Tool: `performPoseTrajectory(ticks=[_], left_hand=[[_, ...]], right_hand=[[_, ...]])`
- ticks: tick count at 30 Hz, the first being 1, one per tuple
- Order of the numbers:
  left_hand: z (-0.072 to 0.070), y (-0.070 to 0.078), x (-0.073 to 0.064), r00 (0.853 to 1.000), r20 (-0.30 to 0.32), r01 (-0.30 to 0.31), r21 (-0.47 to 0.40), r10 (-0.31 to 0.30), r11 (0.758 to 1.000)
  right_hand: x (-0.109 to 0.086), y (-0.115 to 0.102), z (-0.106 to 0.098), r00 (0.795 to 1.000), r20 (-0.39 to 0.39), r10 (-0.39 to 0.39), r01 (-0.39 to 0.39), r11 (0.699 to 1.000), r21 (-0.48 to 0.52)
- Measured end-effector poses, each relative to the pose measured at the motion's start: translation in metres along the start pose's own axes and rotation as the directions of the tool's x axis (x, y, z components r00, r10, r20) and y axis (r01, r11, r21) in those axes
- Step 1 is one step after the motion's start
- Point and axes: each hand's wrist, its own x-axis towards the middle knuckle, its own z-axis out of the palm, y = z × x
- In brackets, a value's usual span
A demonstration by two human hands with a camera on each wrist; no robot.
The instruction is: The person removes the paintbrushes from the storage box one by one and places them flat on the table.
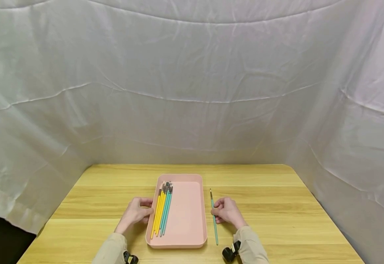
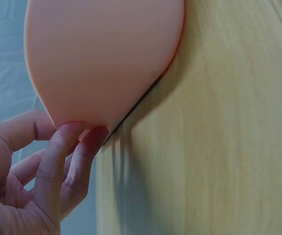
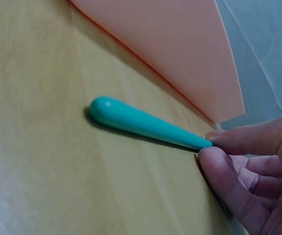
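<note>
In the head view, a pink tray holds several paintbrushes along its left side, yellow-handled brushes beside teal-handled brushes, bristles toward the far end. My left hand holds the tray at its left wall; in the left wrist view its bent fingers meet the tray's outer side. To the right of the tray, my right hand pinches a teal paintbrush between thumb and finger, bristles pointing away. The right wrist view shows its rounded handle end at or just above the table.
A light wooden table carries the tray. Grey-white cloth hangs behind the table and along both sides. Each wrist wears a small black camera near the sleeve cuff.
</note>
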Motion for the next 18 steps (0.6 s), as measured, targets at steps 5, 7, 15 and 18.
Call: performPoseTrajectory(ticks=[5, 7, 15, 18], left_hand=[[-0.0002, -0.0006, 0.0008, 1.0, 0.0, 0.0, -0.003, 0.0, 1.0], [0.0, -0.0005, 0.0014, 1.0, -0.002, -0.002, -0.002, 0.002, 1.0], [0.0002, 0.0003, 0.0012, 1.0, -0.004, 0.0, 0.006, 0.0, 1.0], [0.0002, 0.001, 0.0014, 1.0, -0.004, 0.001, 0.002, -0.001, 1.0]], right_hand=[[0.0, -0.0001, -0.0005, 1.0, 0.006, -0.006, 0.006, 1.0, 0.007], [0.0008, 0.0007, -0.0009, 1.0, 0.005, -0.009, 0.009, 1.0, 0.009], [0.0006, 0.0048, -0.0011, 0.999, 0.006, -0.039, 0.039, 0.999, 0.011], [0.0001, 0.0053, -0.0012, 0.998, -0.006, -0.058, 0.059, 0.998, 0.014]])
